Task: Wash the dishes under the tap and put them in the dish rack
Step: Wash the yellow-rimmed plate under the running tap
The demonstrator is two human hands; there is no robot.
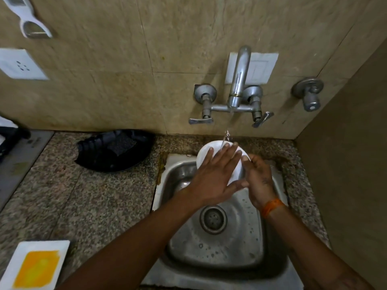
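White plate (204, 152) rinsed over the sink (272, 266), under the tap (238, 80).
Right hand (258, 181) grips its edge; left hand (213, 174) rubs flat-fingered, best turning the plate so water reaches everywhere.

Tap (238, 80) overhangs sink (180, 237) (basin bare).

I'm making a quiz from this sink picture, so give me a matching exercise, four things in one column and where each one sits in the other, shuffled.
Things:
1. white plate
2. black tray
3. drain
4. yellow sponge

Places:
A. bottom of the sink
B. white dish, counter's near left
C. under the tap's running water
D. counter against the wall, left of sink

Pairs: 1-C, 2-D, 3-A, 4-B
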